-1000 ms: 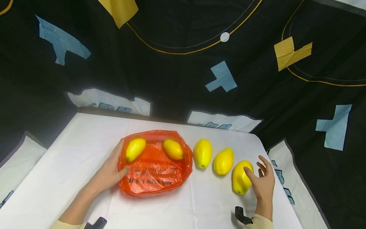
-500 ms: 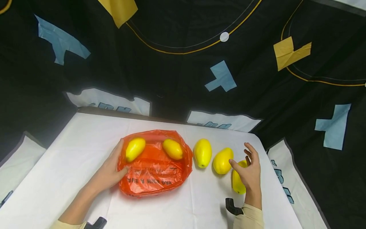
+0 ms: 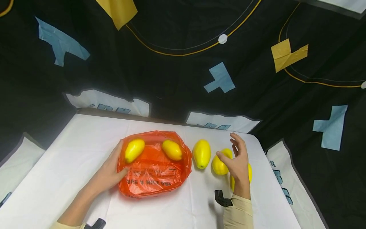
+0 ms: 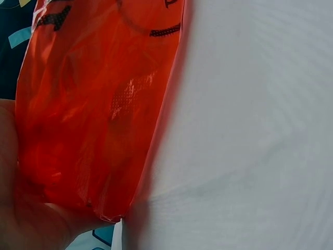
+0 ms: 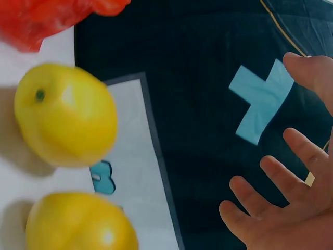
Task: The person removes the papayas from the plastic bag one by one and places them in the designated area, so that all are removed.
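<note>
An orange-red plastic bag (image 3: 151,173) with black print lies open-mouthed on the white-covered table. One yellow mango-like fruit (image 3: 134,150) shows at its left, another fruit (image 3: 172,150) at its right. My left hand (image 3: 107,173) grips the bag's left edge, thumb over the rim. To the right of the bag stand three more: a near fruit (image 3: 201,154), a middle fruit (image 3: 219,166) and a right fruit (image 3: 250,173), the last mostly hidden behind my right wrist. Over the middle one hovers my right hand (image 3: 238,160), fingers spread, holding nothing; two fruits sit left of it in the right wrist view.
A white cloth (image 3: 160,213) covers the table. Behind it hangs a black backdrop (image 3: 171,82) with strips of blue tape (image 3: 220,78) and yellow tape (image 3: 286,54). A black wrist mount (image 3: 222,198) juts from the right sleeve, above the table.
My right hand has moved left, from beside the right fruit to over the middle one, its fingers still spread. The left hand and the bag have stayed in place.
</note>
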`<state>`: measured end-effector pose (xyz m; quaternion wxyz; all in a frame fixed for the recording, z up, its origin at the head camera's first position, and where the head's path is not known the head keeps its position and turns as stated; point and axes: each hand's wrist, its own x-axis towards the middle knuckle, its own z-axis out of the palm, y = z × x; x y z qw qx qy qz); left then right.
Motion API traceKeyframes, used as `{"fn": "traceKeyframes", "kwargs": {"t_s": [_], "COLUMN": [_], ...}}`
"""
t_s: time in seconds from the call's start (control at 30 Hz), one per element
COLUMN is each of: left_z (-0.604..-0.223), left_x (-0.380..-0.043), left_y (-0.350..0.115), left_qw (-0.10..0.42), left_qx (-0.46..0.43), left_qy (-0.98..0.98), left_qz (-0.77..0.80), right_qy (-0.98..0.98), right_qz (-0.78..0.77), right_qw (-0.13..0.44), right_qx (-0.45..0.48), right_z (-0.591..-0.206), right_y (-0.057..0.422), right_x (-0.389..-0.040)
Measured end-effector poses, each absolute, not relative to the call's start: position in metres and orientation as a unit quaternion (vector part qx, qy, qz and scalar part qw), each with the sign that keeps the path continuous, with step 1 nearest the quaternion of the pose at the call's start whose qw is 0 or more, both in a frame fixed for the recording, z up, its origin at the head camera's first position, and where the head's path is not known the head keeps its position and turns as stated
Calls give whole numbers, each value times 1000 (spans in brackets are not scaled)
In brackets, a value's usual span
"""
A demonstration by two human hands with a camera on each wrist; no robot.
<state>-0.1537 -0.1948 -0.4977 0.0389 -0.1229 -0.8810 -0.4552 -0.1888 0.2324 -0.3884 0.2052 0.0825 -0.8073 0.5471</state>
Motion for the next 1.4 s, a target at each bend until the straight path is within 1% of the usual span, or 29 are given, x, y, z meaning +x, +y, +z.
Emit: {"fn": "traceKeyframes", "kwargs": {"t_s": [0.33, 0.87, 1.07, 1.27, 1.4], "left_z": [-501, -499, -501, -501, -501], "left_x": [-153, -154, -152, -152, -152], "left_y": [-194, -195, -195, -195, -194], "left_qw": [46, 46, 38, 41, 42], "left_qx": [-125, -123, -119, -120, -122], "left_qy": [-880, -883, -882, -883, -883], "left_qz": [-456, -451, -455, -451, -452], "right_qy": [-798, -788, -792, -786, -787], "right_qz": [551, 543, 534, 545, 554], "right_qw": [197, 197, 189, 165, 131], "right_qx": [144, 212, 229, 241, 237], "right_z": [-377, -354, -349, -347, -346], "right_y": [209, 158, 140, 121, 105], "right_x": [-196, -205, -206, -209, -208]}}
